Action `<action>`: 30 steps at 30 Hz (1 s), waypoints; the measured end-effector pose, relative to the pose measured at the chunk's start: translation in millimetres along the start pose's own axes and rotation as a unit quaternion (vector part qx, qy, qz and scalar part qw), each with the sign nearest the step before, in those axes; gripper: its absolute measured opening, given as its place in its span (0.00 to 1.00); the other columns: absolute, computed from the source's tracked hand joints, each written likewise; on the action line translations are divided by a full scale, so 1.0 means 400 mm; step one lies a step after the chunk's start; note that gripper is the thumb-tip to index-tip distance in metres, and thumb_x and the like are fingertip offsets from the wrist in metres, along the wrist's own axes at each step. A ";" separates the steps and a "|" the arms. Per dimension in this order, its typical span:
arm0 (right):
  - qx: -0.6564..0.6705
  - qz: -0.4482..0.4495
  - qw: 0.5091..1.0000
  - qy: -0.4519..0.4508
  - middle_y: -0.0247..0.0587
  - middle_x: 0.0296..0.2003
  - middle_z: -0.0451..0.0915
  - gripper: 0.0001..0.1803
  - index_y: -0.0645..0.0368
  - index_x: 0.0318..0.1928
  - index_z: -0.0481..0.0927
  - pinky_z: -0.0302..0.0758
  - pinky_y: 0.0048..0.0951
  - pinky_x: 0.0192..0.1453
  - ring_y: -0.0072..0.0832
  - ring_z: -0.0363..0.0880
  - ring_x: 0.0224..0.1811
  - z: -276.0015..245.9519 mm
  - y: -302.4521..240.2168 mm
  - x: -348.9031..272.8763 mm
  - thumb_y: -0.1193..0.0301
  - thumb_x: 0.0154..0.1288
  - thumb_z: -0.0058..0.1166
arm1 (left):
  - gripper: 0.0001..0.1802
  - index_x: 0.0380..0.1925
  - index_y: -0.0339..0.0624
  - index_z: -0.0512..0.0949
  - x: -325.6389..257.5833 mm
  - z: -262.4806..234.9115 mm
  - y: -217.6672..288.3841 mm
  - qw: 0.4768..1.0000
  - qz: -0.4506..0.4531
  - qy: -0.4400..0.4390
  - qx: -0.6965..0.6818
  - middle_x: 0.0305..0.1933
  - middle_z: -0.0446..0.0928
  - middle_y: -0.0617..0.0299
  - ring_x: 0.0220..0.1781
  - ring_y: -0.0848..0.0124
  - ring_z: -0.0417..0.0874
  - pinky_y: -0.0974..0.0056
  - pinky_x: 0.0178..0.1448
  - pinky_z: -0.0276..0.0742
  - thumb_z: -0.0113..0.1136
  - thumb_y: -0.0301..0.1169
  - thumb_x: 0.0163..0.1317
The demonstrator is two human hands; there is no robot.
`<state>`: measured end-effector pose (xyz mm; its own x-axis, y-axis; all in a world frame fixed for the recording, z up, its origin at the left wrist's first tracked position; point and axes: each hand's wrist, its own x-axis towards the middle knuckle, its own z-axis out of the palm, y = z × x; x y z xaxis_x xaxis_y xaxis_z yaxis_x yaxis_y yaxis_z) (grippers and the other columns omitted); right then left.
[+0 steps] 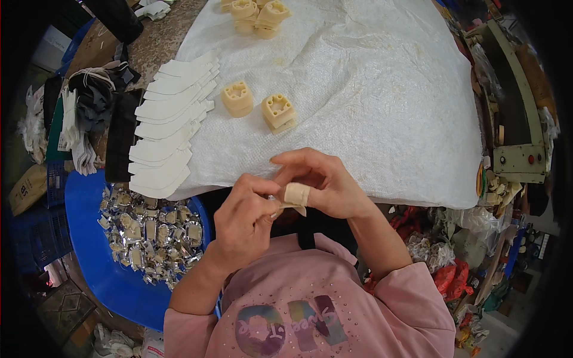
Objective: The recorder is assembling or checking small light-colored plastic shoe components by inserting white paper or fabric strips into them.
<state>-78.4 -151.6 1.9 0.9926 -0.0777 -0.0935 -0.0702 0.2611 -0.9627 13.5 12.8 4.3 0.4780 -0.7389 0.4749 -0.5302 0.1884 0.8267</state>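
My left hand [248, 215] and my right hand [325, 182] meet at the near edge of the table, over my lap. Between their fingertips they pinch a small shiny part [273, 197], mostly hidden by the fingers. A beige bandage [296, 194] wraps one finger of my right hand. Two cream plastic blocks [237, 98] [279, 112] with holes in their tops stand on the white woven sheet [382, 101] just beyond my hands.
A row of white card pieces [170, 128] fans along the sheet's left edge. A blue tub [101, 268] at lower left holds several small packaged metal parts [152, 235]. More cream blocks [258, 15] sit at the far edge. A machine [516, 119] stands right.
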 end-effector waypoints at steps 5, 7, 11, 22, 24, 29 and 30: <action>-0.010 -0.026 0.995 0.098 0.41 0.42 0.78 0.20 0.64 0.57 0.68 0.74 0.22 0.43 0.21 0.76 0.39 0.029 0.023 0.006 0.74 0.67 0.50 | 0.06 0.33 0.33 0.74 -0.013 0.024 -0.004 0.973 -0.109 0.121 -0.162 0.39 0.76 0.53 0.39 0.68 0.79 0.69 0.43 0.75 0.61 0.19 0.57; -0.026 -0.127 0.987 0.093 0.42 0.46 0.76 0.17 0.62 0.54 0.71 0.72 0.26 0.48 0.26 0.74 0.43 0.028 0.013 0.000 0.73 0.66 0.49 | 0.06 0.36 0.32 0.74 -0.003 0.026 0.014 0.927 -0.212 0.185 -0.248 0.41 0.77 0.54 0.42 0.73 0.78 0.70 0.49 0.74 0.60 0.21 0.60; -0.176 -0.165 0.966 0.096 0.40 0.42 0.72 0.08 0.59 0.40 0.73 0.62 0.35 0.54 0.37 0.64 0.47 0.040 0.011 0.006 0.75 0.59 0.52 | 0.07 0.36 0.31 0.74 -0.014 0.039 -0.002 0.932 -0.201 0.151 -0.262 0.42 0.77 0.54 0.43 0.75 0.77 0.70 0.48 0.75 0.60 0.22 0.60; -0.292 -0.206 0.925 0.127 0.39 0.37 0.71 0.13 0.58 0.35 0.72 0.58 0.37 0.49 0.39 0.64 0.41 0.039 -0.011 0.017 0.82 0.46 0.50 | 0.07 0.34 0.31 0.75 0.000 0.047 0.008 0.942 -0.202 0.141 -0.226 0.39 0.78 0.53 0.40 0.73 0.78 0.70 0.45 0.76 0.61 0.24 0.60; -0.454 -0.274 0.837 0.138 0.39 0.36 0.71 0.07 0.57 0.32 0.73 0.60 0.35 0.49 0.39 0.65 0.42 0.038 -0.016 0.017 0.75 0.50 0.53 | 0.07 0.33 0.32 0.75 -0.004 0.053 -0.003 0.957 -0.172 0.135 -0.188 0.40 0.78 0.52 0.41 0.71 0.78 0.68 0.46 0.75 0.61 0.25 0.60; -0.283 -0.236 0.924 0.099 0.36 0.36 0.71 0.08 0.57 0.31 0.73 0.61 0.33 0.50 0.34 0.65 0.44 0.013 0.003 -0.002 0.66 0.58 0.54 | 0.08 0.30 0.33 0.75 0.017 0.024 0.006 0.993 -0.086 0.071 0.035 0.47 0.72 0.49 0.52 0.67 0.72 0.62 0.56 0.69 0.61 0.29 0.61; -0.158 -0.212 0.963 0.051 0.34 0.36 0.71 0.10 0.57 0.31 0.74 0.61 0.32 0.50 0.32 0.65 0.45 0.007 0.010 -0.004 0.64 0.60 0.53 | 0.07 0.29 0.34 0.75 0.011 0.022 -0.001 0.992 -0.097 0.080 -0.026 0.47 0.72 0.50 0.52 0.65 0.71 0.61 0.56 0.68 0.61 0.28 0.60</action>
<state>-79.9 -147.7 -0.9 0.9247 -0.2114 0.3167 0.2969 -0.1205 -0.9473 9.7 3.9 3.4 0.6749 -0.6534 0.3428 -0.3813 0.0889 0.9202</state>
